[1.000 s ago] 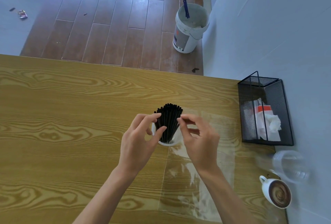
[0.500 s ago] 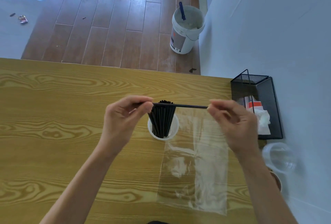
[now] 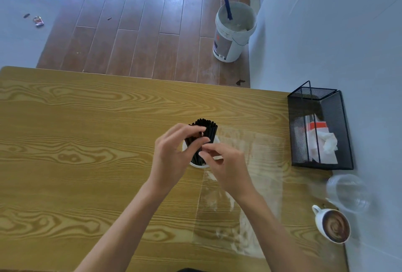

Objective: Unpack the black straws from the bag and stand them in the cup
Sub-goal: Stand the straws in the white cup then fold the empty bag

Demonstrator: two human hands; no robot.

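A bundle of black straws [image 3: 208,127] stands upright in a white cup [image 3: 195,164] at the middle of the wooden table [image 3: 76,141]. My left hand [image 3: 171,156] is at the left side of the bundle, with its fingers over the straw tops and its thumb pressed against the straws. My right hand [image 3: 227,164] is at the cup's right rim, fingertips pinched together at the lower part of the straws. Which single straw the hands hold is hidden among the others. The clear plastic bag [image 3: 252,184] lies flat on the table to the right of the cup.
A black mesh basket [image 3: 339,158] with napkins stands at the table's right edge by the wall. Near the front right are a clear plastic cup [image 3: 348,193] and a white mug of coffee [image 3: 332,227]. A white bucket [image 3: 233,32] sits on the floor beyond the table.
Half a second ago both hands held one straw level above the cup, hands wide apart. Now both hands have come together at the bundle in the cup.
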